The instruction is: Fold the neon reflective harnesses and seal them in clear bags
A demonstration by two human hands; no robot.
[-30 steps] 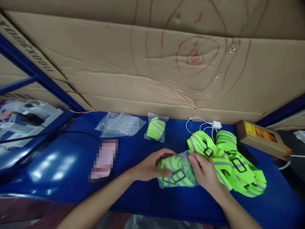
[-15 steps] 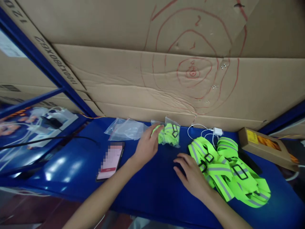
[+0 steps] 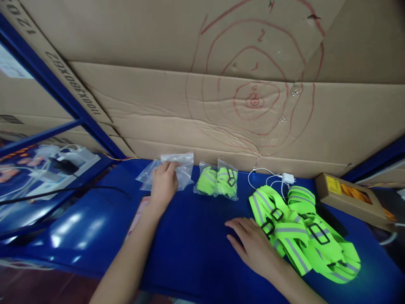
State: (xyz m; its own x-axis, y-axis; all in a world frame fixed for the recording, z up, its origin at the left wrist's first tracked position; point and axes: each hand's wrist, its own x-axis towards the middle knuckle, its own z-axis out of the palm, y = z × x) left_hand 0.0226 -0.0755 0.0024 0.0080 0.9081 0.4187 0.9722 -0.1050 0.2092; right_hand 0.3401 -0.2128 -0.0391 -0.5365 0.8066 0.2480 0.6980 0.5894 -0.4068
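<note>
My left hand (image 3: 164,183) is on the small pile of clear zip bags at the back of the blue table, its fingers closed on the top plastic bag (image 3: 186,169), whose upper edge is raised. Just right of it, two packed bags stand side by side: one with a rolled neon-yellow strap (image 3: 207,180), the other with a similar strap and black buckle (image 3: 226,179). My right hand (image 3: 249,242) hovers or rests over the table, fingers apart and holding nothing. Close beside it lies a heap of neon reflective straps (image 3: 300,232) with black buckles.
A phone (image 3: 136,217) lies partly under my left forearm. Behind the straps are a white charger (image 3: 287,178) and cable. An open-windowed cardboard box (image 3: 354,198) stands at the right. A cardboard sheet (image 3: 152,105) with red rings walls off the back; a power strip (image 3: 71,169) sits left.
My left hand has moved left from the packed strap bags to the flat clear bags and pinched one, raising its edge. My right hand has barely shifted.
</note>
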